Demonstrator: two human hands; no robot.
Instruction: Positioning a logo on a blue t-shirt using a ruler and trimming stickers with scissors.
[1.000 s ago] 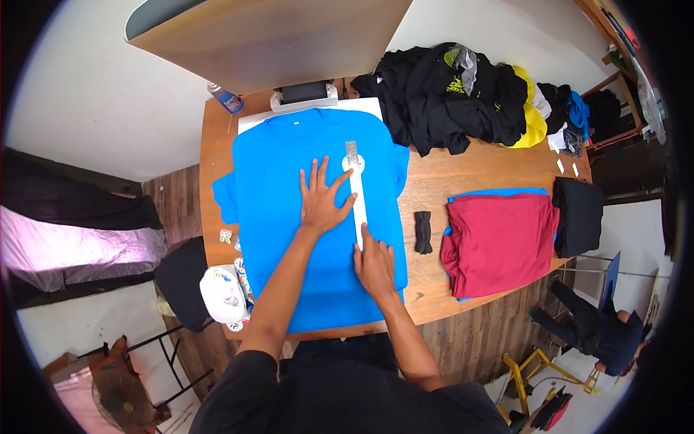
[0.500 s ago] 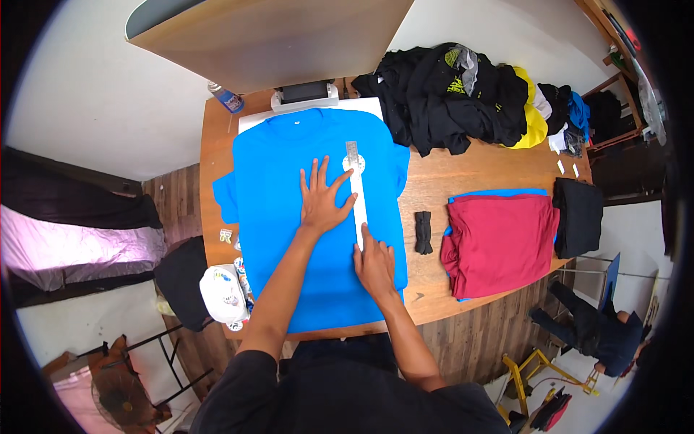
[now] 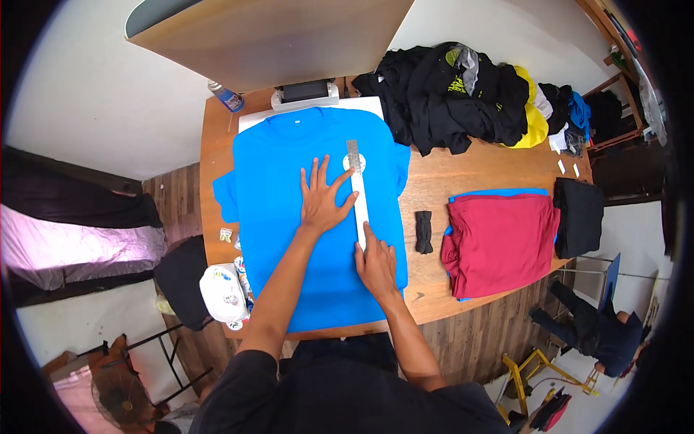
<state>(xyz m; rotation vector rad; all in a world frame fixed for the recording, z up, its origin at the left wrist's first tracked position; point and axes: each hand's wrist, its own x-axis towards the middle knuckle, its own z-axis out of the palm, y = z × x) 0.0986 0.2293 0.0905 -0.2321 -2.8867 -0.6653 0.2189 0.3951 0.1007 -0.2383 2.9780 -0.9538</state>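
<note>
A blue T-shirt (image 3: 282, 159) lies spread flat, collar at the far end. On the right side of its chest is a round white print or patch (image 3: 361, 160), partly covered by a metal ruler (image 3: 360, 206) that runs lengthwise down the shirt. My left hand (image 3: 324, 201) rests on the fabric with its fingers spread, thumb and index finger reaching the ruler's left edge. Around the ruler's near end is my right hand (image 3: 377, 266), index finger stretched along it and thumb at its left side. That end of the ruler is hidden under the hand.
Right of the shirt are a small black bundle (image 3: 423, 232), a folded maroon stack (image 3: 502, 242) and black folded cloth (image 3: 579, 217). Dark garments (image 3: 448, 101) pile at the back. A press-like machine (image 3: 267, 43) overhangs the far edge. A white cap (image 3: 223, 293) sits left; a person (image 3: 607, 333) is far right.
</note>
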